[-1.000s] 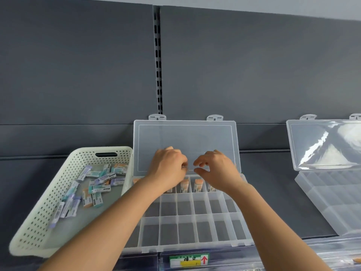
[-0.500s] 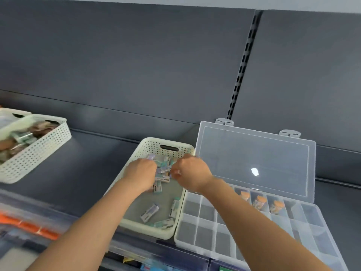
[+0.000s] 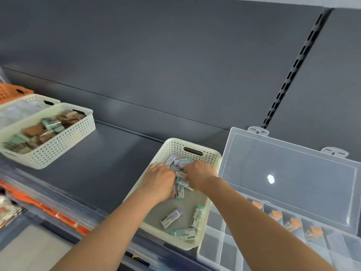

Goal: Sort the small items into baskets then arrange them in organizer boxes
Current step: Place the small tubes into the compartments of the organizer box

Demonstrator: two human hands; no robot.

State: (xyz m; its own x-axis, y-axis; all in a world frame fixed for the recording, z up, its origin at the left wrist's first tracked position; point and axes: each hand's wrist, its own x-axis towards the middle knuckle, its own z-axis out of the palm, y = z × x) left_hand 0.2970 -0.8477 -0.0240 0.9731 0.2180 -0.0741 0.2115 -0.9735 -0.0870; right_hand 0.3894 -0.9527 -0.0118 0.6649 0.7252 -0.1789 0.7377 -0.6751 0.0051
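A cream perforated basket [image 3: 213, 159] stands on the dark shelf and holds several small green and purple wrapped packs [image 3: 170, 219]. Both my hands are down in its far half, over a pile of these packs. My left hand [image 3: 159, 180] lies curled over the pile, with its fingers hidden. My right hand [image 3: 199, 175] pinches at a pack with thumb and fingers. Right of the basket sits a clear organizer box [image 3: 214, 249] with its lid [image 3: 289, 182] propped open. Several orange-tipped items [image 3: 276, 215] fill its back row.
At the left stands a second cream basket [image 3: 58, 145] full of brown and green items. Behind it are a white basket [image 3: 33, 98] and an orange basket [image 3: 11, 90]. The shelf's front edge [image 3: 58, 216] carries an orange strip.
Both hands left the organizer's back row and went left into the basket's pile. My view swung left with them and now shows the far-left baskets.
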